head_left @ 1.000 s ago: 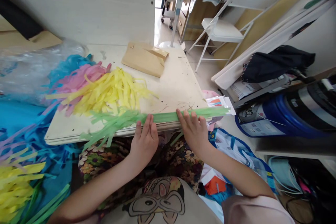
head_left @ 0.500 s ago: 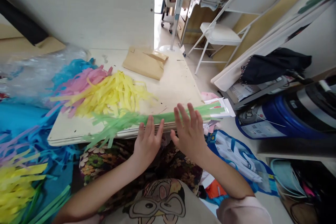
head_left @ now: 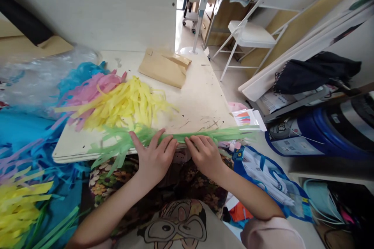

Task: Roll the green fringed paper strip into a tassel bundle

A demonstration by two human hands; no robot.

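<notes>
A length of green fringed tissue paper (head_left: 117, 140) lies along the table's near edge, its cut strips spread out at the left and its narrow middle bunched together. My left hand (head_left: 154, 157) grips that narrow middle with the fingers nearest the right hand, while its outer fingers stay spread over the paper. Close beside it, my right hand (head_left: 206, 155) has its fingers bent together on the same narrow stretch. Both thumbs are mostly hidden. More green strips trail off past the right hand, beyond the table corner.
Yellow fringed tissue (head_left: 128, 103), pink tissue (head_left: 93, 89) and blue tissue (head_left: 80, 76) are heaped on the left of the table (head_left: 201, 97). Behind lies a brown paper packet (head_left: 163, 68). A white-edged packet (head_left: 248, 118) sits by the right corner. A folding chair (head_left: 254, 33) stands beyond.
My hands have gone from flat, outstretched fingers to bent fingers on the green paper. The right hand has come down and closer to the left. The paper's right part has shifted slightly toward me.
</notes>
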